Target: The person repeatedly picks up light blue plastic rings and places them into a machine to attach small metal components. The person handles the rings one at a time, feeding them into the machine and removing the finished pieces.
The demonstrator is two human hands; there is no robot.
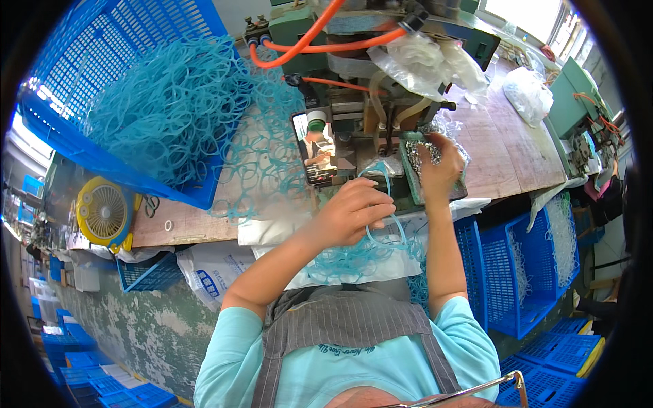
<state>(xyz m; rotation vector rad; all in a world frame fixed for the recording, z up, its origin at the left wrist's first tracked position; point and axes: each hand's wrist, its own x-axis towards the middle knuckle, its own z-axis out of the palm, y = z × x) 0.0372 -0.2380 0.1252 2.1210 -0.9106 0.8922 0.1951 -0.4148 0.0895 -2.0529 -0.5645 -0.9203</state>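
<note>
My left hand (357, 211) is closed on a thin light-blue plastic loop (388, 221), held upright in front of the press machine (391, 119). Over the green tray (414, 180) of small shiny metal pieces (427, 151), the fingers of my right hand (442, 166) are bent together and touch the pieces. Whatever sits between those fingertips is too small to tell. More loops (340, 264) lie on white sheeting across my lap. A phone (315, 148) with a lit screen leans at the machine's left side.
A big blue crate (136, 183) tips toward the table, spilling a heap of teal loops (170, 109). Orange air hoses (299, 47) arch over the machine. A yellow fan (105, 212) stands at the left. Blue baskets (500, 272) sit below the table on the right. A white plastic bag (528, 95) rests behind.
</note>
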